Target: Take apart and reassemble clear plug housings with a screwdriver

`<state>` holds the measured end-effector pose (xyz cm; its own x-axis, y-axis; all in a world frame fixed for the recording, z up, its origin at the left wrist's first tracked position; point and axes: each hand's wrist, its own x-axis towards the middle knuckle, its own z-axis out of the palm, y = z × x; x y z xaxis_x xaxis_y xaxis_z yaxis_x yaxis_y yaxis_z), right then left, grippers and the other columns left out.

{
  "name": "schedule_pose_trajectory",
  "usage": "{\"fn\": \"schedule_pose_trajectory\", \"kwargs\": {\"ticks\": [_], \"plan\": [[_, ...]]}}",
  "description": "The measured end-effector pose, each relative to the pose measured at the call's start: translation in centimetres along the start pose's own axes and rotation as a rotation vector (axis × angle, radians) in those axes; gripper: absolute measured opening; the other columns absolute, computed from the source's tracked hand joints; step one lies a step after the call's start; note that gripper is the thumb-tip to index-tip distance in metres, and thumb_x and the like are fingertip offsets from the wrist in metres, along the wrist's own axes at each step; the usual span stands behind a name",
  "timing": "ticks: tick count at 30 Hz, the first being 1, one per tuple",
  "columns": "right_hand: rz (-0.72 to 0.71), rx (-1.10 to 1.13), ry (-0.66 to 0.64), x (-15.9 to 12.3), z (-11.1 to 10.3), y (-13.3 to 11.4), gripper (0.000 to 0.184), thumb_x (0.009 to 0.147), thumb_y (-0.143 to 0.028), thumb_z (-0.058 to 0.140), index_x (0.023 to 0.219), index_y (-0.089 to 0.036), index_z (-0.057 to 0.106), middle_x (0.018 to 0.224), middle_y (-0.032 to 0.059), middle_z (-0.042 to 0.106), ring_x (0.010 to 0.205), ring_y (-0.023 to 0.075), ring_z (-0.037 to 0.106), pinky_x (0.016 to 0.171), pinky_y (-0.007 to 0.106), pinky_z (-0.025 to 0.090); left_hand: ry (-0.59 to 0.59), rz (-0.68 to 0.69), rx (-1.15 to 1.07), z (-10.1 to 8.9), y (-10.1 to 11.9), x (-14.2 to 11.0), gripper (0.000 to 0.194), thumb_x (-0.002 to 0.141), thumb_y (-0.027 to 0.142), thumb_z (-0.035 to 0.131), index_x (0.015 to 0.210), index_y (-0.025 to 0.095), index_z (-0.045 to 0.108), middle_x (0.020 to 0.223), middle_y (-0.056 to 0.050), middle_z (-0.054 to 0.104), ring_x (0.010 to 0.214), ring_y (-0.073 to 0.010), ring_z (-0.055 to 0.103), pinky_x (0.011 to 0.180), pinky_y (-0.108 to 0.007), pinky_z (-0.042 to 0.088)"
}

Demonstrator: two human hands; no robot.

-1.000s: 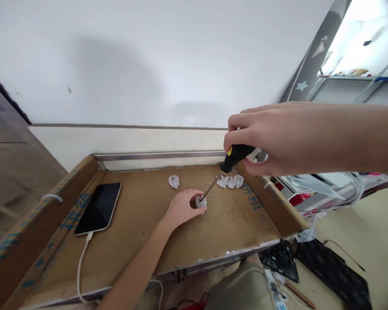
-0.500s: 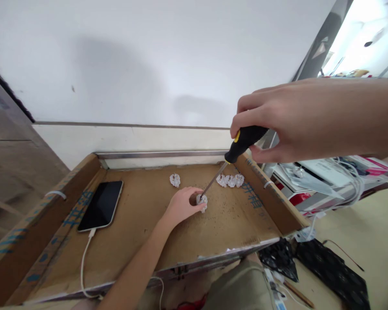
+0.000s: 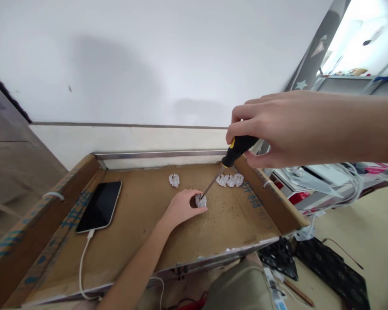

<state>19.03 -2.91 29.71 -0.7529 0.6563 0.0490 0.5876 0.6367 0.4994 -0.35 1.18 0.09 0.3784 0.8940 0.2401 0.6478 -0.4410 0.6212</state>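
A: Both hands are busy at one spot, aren't they?

B: Yes. The left hand (image 3: pixel 183 206) pinches a small clear plastic piece (image 3: pixel 201 201) between thumb and fingers, down on the cardboard-lined surface (image 3: pixel 142 224). The right hand (image 3: pixel 267 129) is curled around the black-and-yellow handle of a screwdriver (image 3: pixel 237 150), above and to the right.

A: And the tip?

B: At the upper side of the pinched piece. The shaft slants down from the right. Whether a screw sits under the tip is too small to tell.

A: How would you do this well?

B: I'd line the shaft up with whatever the tip is seated in; off that line, it could jump out. Then light pressure straight along the shaft, with the fingers doing the turning.

A: What should the left hand mind?

B: A piece that small probably wants to spin along, so a firm grip on its sides helps. Fingertips belong out of the tip's path, since a slip could catch them.

A: Anything else about?

B: Three similar pieces (image 3: pixel 229 180) close together toward the right wall, a lone one (image 3: pixel 173 180) beyond the left hand, and a phone (image 3: pixel 99 206) well apart at the left.
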Motion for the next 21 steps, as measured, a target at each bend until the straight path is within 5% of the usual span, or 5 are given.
{"fn": "schedule_pose_trajectory", "kwargs": {"ticks": [12, 21], "plan": [[-0.094, -0.014, -0.003, 0.4, 1.4, 0.1, 0.030, 0.073, -0.037, 0.055, 0.098, -0.023, 0.062, 0.095, 0.0060, 0.056, 0.074, 0.0158, 0.050, 0.063, 0.030, 0.035, -0.005, 0.005, -0.002, 0.1, -0.1, 0.1, 0.048, 0.067, 0.049, 0.070, 0.108, 0.024, 0.061, 0.110, -0.003, 0.064, 0.100, -0.0239, 0.059, 0.091, -0.037, 0.045], [0.049, 0.050, -0.068, 1.7, 0.4, -0.6, 0.037, 0.081, -0.051, 0.046, 0.094, -0.022, 0.065, 0.095, 0.0068, 0.056, 0.066, 0.0122, 0.050, 0.061, 0.027, 0.031, -0.001, -0.002, 0.006, 0.1, 0.0, 0.1, 0.048, 0.067, 0.048, 0.070, 0.107, 0.024, 0.061, 0.109, -0.004, 0.065, 0.099, -0.0240, 0.059, 0.090, -0.036, 0.045]]}}
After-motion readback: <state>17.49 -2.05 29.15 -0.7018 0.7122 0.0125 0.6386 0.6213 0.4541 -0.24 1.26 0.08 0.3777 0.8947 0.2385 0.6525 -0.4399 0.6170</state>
